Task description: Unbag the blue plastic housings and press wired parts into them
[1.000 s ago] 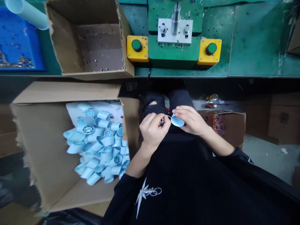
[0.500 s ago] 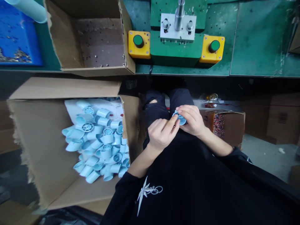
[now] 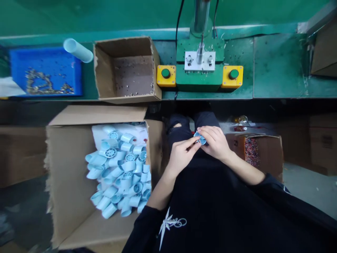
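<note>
A light-blue plastic cup-shaped part (image 3: 202,140) is held above my lap, its open end facing up. My right hand (image 3: 215,142) is closed around its far and right sides. From the left, my left hand (image 3: 183,156) reaches its rim with thumb and forefinger pinched together. Between those fingertips shows a small shiny metal piece (image 3: 197,141), too small to make out in detail. Down to my left, a cardboard box (image 3: 70,182) contains many light-blue plastic parts (image 3: 126,165) of the same colour, lying in a loose heap.
On the green bench (image 3: 279,70) stands a press with a metal fixture (image 3: 193,65), between two yellow button boxes (image 3: 166,81). A smaller carton (image 3: 134,75) and a blue tray (image 3: 19,70) with metal bits sit leftward. Another carton (image 3: 271,154) is at my right.
The camera view has tilted up, showing more of the bench and the blue tray. My left fingers have shifted slightly at the cup's rim; both hands stay at the part.
</note>
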### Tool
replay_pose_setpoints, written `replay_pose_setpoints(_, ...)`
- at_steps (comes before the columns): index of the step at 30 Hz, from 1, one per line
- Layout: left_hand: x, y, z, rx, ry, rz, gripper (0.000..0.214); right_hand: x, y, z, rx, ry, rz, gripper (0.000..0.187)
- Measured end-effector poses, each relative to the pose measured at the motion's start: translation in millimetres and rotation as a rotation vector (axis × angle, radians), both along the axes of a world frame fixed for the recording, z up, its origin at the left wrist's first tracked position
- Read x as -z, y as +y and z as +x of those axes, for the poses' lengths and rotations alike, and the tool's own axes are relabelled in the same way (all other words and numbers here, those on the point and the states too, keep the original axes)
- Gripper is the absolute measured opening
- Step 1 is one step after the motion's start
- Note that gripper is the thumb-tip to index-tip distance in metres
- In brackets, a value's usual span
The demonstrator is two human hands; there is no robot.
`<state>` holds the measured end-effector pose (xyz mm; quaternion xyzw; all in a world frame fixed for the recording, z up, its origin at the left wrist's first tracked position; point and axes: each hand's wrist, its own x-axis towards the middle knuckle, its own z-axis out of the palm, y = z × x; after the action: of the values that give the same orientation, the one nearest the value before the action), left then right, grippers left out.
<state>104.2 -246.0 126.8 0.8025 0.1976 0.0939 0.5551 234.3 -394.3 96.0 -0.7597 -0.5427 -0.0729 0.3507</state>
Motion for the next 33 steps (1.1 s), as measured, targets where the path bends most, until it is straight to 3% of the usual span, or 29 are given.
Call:
replay_pose_setpoints(2,4.0,-6,5,-0.053,-0.021,0.271,0.026,-1.5,1,-1,-0.01,-0.001,-0.002,0.04)
replay_pose_setpoints(4,6.7,-11,11,-0.059,0.006,0.437,0.024,-3.1,1,-2,-0.018,-0.015,0.001,0.04)
replay_pose_setpoints(7,6.8,-16,17,-0.031,0.087,0.466,0.025,-4.4,-1,-2,0.006,-0.035,-0.004,0.041)
replay_pose_setpoints(11,7.6,-18,24,-0.017,0.143,0.327,0.028,3.2,-3,4,0.034,-0.039,-0.013,0.042)
replay_pose_setpoints(17,15.9,-20,33,-0.3,0.039,0.069,0.008,15.1,-1,9,0.031,-0.064,0.071,0.042)
replay_pose_setpoints(19,20.1,-18,34,-0.349,-0.055,-0.107,0.03,15.8,-3,9,0.008,-0.067,0.089,0.045)
replay_pose_setpoints(20,22.5,-16,35,-0.309,-0.075,-0.23,0.046,15.7,-4,9,-0.013,-0.072,0.098,0.048)
replay_pose_setpoints(23,31.2,-7,36,-0.035,-0.013,-0.581,0.083,13.7,-8,10,-0.102,-0.097,0.115,0.055)
replay_pose_setpoints(25,39.0,-2,37,0.059,0.022,-0.708,0.095,12.0,-11,11,-0.151,-0.113,0.127,0.058)
replay_pose_setpoints(29,56.6,-9,41,-0.009,-0.055,-0.866,0.112,9.0,-13,19,-0.223,-0.105,0.125,0.065)
replay_pose_setpoints(33,61.6,-29,49,-0.168,-0.103,-0.881,0.097,-0.3,-11,36,-0.341,-0.081,-0.025,0.068)
